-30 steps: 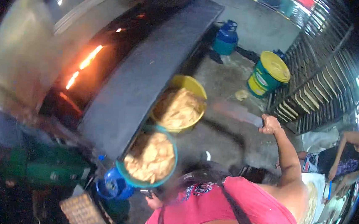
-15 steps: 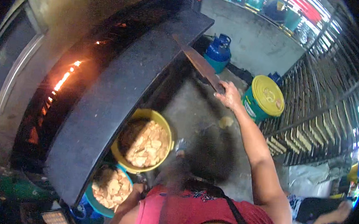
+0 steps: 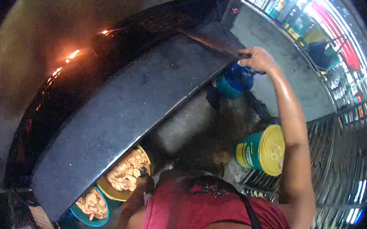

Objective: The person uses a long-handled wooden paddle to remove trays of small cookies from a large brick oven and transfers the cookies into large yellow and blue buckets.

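Note:
My right hand (image 3: pixel 257 60), at the far end of the dark metal ledge (image 3: pixel 115 105), is closed on the handle of a long flat blade (image 3: pixel 210 43) that lies across the ledge, angled toward the oven (image 3: pixel 70 79) with its glowing slit of flame. My left hand (image 3: pixel 143 181) is low and in shadow beside a yellow basin (image 3: pixel 125 174) heaped with pale brown baked pieces; its fingers are too dim to make out. A teal basin (image 3: pixel 91 204) of similar pieces sits below the ledge, farther left.
A blue gas cylinder (image 3: pixel 240 78) stands behind the ledge's end, near a low grey wall (image 3: pixel 280 40). A green bucket with a yellow lid (image 3: pixel 254 148) is on the concrete floor (image 3: pixel 179 114). Slatted racks (image 3: pixel 330 160) line the right side.
My right arm has swung forward and up, bringing the blade onto the ledge toward the oven. The view has turned, and the co-worker seen earlier at the right is out of sight.

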`<state>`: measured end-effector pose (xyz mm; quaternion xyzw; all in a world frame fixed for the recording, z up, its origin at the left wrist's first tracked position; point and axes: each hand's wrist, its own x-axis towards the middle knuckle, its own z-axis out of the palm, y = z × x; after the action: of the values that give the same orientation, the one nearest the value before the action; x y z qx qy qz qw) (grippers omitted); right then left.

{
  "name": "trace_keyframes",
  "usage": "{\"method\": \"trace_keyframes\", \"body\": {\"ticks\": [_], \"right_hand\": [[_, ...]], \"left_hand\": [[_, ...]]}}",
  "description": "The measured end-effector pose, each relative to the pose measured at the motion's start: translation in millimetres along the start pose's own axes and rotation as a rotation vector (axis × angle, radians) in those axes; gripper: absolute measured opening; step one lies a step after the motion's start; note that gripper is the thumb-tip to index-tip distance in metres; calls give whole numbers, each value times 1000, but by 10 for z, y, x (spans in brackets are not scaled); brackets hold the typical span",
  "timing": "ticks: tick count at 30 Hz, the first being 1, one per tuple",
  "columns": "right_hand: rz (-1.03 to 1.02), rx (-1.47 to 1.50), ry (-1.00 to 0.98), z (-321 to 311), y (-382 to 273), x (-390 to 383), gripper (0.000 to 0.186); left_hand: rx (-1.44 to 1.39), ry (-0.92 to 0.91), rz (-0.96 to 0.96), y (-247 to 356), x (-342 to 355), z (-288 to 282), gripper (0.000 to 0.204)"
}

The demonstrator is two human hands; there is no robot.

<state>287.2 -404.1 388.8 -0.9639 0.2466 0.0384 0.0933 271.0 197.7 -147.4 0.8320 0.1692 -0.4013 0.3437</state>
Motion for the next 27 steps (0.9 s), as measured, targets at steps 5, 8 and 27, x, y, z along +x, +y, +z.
{"method": "trace_keyframes", "body": {"ticks": [5,8,27], "right_hand": [[-42,79,-27,8,557,381,47],[-245,78,204,1018,1129,798,50],[-411,84,345,1666,608,2170,41]], "left_hand": [[-257,170,-49,484,-190,389,47],[-425,279,-74,625,-468,773,47],[-1721,-256,506,3139,-2216,1921,56]]}}
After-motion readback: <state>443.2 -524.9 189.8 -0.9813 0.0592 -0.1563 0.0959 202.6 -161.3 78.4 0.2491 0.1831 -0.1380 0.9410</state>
